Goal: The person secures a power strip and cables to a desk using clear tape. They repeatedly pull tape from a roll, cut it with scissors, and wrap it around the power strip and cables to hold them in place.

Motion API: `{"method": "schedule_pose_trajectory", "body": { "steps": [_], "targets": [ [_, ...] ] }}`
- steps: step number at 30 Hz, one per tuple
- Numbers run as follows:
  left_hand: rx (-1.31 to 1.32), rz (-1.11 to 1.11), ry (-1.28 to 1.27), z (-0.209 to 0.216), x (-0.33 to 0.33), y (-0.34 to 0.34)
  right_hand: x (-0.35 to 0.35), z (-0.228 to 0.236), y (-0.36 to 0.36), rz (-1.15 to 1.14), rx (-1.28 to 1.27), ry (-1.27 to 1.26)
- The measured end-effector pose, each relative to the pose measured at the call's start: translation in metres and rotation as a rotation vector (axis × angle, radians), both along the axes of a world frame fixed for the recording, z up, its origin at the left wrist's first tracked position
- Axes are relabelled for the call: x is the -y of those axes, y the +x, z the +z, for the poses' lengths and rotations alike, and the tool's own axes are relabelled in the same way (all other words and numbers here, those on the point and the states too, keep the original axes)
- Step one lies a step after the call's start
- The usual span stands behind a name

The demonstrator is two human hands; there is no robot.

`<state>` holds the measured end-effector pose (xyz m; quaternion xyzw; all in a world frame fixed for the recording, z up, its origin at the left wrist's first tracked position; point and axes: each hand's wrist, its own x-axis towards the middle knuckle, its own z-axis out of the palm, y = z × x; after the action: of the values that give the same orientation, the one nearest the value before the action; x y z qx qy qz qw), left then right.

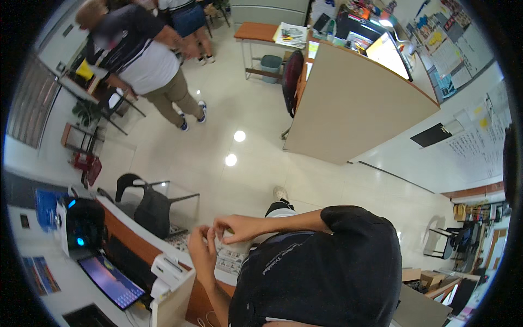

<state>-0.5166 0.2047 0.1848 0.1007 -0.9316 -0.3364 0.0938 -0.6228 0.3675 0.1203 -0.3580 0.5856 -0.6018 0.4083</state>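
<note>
My left hand (202, 252) is raised with its fingertips pinched together, close against my right hand (237, 228). The fingers of my right hand curl inward. A small greenish thing (230, 231) shows at the right hand's fingers, too small to name. Whether the left fingers also hold it I cannot make out. Below both hands, printed sheets (229, 260) lie on a brown desk (199, 305).
A black chair (154, 211) stands beyond the desk. To the left are a monitor (111, 280), a lit computer case (81, 231) and a white boxy device (170, 270). A person (147, 65) stands at the far left. A beige partition (348, 103) stands ahead on the right.
</note>
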Motion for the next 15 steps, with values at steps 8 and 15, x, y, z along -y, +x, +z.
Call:
{"method": "schedule_pose_trajectory", "body": {
  "steps": [8,15],
  "targets": [
    [0.069,-0.445,0.134,-0.030,-0.103,-0.279,-0.136,-0.002,-0.194,-0.478,-0.049,0.022],
    [0.371,-0.806,0.193,-0.074,-0.165,-0.494,-0.201,-0.051,-0.326,-0.802,0.223,0.118]
  ]
}}
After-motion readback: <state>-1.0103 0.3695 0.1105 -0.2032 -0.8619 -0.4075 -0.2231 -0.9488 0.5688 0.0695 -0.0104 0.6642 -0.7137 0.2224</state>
